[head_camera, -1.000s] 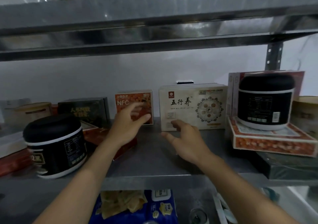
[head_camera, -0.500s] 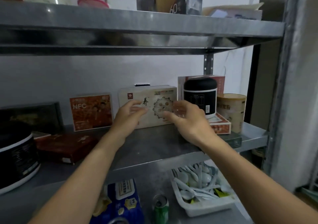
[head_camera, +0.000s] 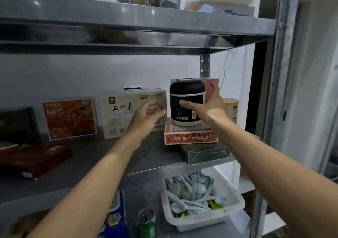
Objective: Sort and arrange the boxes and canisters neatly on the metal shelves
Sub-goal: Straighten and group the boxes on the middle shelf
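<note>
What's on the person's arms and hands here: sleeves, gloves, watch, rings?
Nothing worn shows. The left hand and right hand are bare, with no gloves, and no rings are visible. The left forearm and right forearm are uncovered down to the frame edge: no sleeve, watch or wristband.

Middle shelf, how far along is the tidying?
Done: the NFC box and cream box stand upright along the back. In hand: the right hand spreads around the black canister, the left hand open beside it. Still to do: the dark red box lies flat, and the red-patterned box and dark green box under the canister sit misaligned.
</note>
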The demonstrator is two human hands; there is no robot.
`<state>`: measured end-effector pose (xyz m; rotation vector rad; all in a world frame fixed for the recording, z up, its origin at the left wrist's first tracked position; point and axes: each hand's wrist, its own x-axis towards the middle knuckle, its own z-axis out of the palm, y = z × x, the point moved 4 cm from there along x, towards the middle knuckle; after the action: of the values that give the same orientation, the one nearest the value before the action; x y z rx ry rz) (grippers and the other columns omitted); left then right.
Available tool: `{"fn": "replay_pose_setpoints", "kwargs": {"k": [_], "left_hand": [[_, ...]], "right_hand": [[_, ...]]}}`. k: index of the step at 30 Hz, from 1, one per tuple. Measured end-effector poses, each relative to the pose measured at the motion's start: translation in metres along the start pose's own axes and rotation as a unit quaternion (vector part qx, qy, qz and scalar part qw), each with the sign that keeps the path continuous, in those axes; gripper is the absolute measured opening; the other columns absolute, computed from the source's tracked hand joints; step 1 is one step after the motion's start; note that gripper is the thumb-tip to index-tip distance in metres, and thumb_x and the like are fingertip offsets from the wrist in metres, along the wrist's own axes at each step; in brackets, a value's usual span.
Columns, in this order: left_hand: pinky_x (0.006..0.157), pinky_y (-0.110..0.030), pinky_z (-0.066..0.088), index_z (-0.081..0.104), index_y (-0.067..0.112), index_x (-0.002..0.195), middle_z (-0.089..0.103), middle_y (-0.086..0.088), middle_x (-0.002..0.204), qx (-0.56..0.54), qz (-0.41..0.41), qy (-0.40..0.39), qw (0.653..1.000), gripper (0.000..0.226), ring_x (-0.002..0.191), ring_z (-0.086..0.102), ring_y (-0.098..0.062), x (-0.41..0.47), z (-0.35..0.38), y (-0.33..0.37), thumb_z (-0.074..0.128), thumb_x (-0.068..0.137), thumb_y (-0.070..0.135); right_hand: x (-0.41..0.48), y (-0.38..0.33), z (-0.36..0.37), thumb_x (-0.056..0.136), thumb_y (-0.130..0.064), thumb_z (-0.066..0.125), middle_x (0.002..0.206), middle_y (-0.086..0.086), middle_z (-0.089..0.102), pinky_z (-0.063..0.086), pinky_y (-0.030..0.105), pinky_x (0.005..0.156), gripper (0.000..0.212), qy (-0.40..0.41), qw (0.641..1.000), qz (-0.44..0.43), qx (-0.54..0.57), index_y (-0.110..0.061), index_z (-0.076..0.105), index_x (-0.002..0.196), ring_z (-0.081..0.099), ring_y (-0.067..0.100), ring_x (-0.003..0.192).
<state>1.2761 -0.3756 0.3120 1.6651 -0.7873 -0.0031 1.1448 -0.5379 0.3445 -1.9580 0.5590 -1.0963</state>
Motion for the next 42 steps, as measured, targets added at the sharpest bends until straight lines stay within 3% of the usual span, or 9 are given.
{"fn": "replay_pose_setpoints", "kwargs": {"k": [5,8,11,15,18,24,29,36,42], "left_hand": [[0.095,-0.036,0.044,0.05,0.034,0.135,0.056,0.002,0.128,-0.011,-0.046,-0.012,0.999,0.051,0.115,0.055,-0.017,0.005,0.019,-0.009,0.067,0.087,0.041],[0.086,-0.031,0.041,0.046,0.035,0.138,0.056,0.009,0.124,-0.047,-0.087,-0.031,0.995,0.054,0.104,0.059,-0.011,0.004,0.032,-0.016,0.067,0.088,0.037],[0.078,-0.028,0.047,0.046,0.037,0.137,0.064,0.001,0.118,-0.089,-0.127,-0.049,0.987,0.057,0.098,0.065,-0.013,0.004,0.042,-0.024,0.07,0.086,0.032],[0.076,-0.035,0.056,0.045,0.038,0.136,0.073,-0.007,0.105,-0.139,-0.185,-0.084,0.969,0.064,0.093,0.072,-0.024,0.004,0.049,-0.033,0.074,0.081,0.021],[0.087,-0.046,0.056,0.045,0.034,0.139,0.073,-0.013,0.108,-0.186,-0.205,-0.11,0.955,0.07,0.099,0.07,-0.031,0.005,0.051,-0.036,0.074,0.08,0.009],[0.065,-0.038,0.061,0.055,0.024,0.13,0.064,-0.019,0.115,-0.269,-0.212,-0.026,0.939,0.054,0.089,0.07,-0.031,-0.007,0.025,-0.037,0.06,0.085,-0.006],[0.057,-0.032,0.06,0.06,0.034,0.111,0.068,-0.017,0.11,-0.273,-0.203,0.05,0.939,0.041,0.082,0.073,-0.028,-0.026,-0.027,-0.048,0.062,0.087,0.0],[0.057,-0.033,0.059,0.055,0.028,0.132,0.07,-0.018,0.109,-0.26,-0.192,0.066,0.944,0.059,0.084,0.074,-0.029,-0.048,-0.064,-0.055,0.067,0.083,-0.002],[0.056,-0.033,0.058,0.055,0.031,0.133,0.07,-0.017,0.108,-0.254,-0.193,0.055,0.946,0.063,0.082,0.074,-0.029,-0.054,-0.064,-0.055,0.068,0.082,-0.003]], "right_hand": [[0.015,0.004,0.009,0.051,-0.055,0.091,0.138,0.0,0.054,0.047,0.047,0.104,0.117,-0.017,0.999,-0.049,0.009,-0.026,0.031,0.147,0.052,0.027,0.127],[0.02,0.005,0.011,0.052,-0.054,0.092,0.135,-0.001,0.056,0.049,0.043,0.102,0.113,-0.022,0.997,-0.074,0.014,-0.026,0.035,0.146,0.055,0.024,0.123],[0.023,0.008,0.011,0.054,-0.051,0.092,0.133,-0.002,0.057,0.05,0.037,0.1,0.108,-0.017,0.996,-0.088,0.02,-0.025,0.038,0.144,0.055,0.022,0.121],[0.023,0.01,0.009,0.053,-0.051,0.092,0.126,-0.003,0.061,0.05,0.03,0.095,0.101,0.005,0.994,-0.103,0.032,-0.025,0.045,0.139,0.058,0.019,0.114],[0.022,0.01,0.008,0.053,-0.052,0.092,0.125,-0.004,0.062,0.048,0.026,0.092,0.1,0.02,0.994,-0.102,0.035,-0.026,0.046,0.138,0.058,0.018,0.114],[0.016,0.006,0.006,0.051,-0.054,0.092,0.13,-0.002,0.061,0.05,0.039,0.102,0.107,0.051,0.993,-0.092,0.055,-0.027,0.043,0.143,0.057,0.021,0.12],[0.011,0.0,0.005,0.052,-0.053,0.091,0.13,-0.003,0.06,0.05,0.041,0.101,0.108,0.057,0.993,-0.089,0.062,-0.029,0.04,0.144,0.056,0.021,0.12],[-0.007,0.013,0.012,0.053,-0.046,0.093,0.111,-0.011,0.058,0.052,0.037,0.094,0.095,0.056,0.995,-0.066,0.044,-0.032,0.045,0.134,0.056,0.015,0.106],[-0.015,0.027,0.016,0.054,-0.049,0.092,0.128,-0.001,0.061,0.051,0.044,0.099,0.101,0.059,0.997,-0.039,0.026,-0.031,0.041,0.14,0.057,0.024,0.119]]}}
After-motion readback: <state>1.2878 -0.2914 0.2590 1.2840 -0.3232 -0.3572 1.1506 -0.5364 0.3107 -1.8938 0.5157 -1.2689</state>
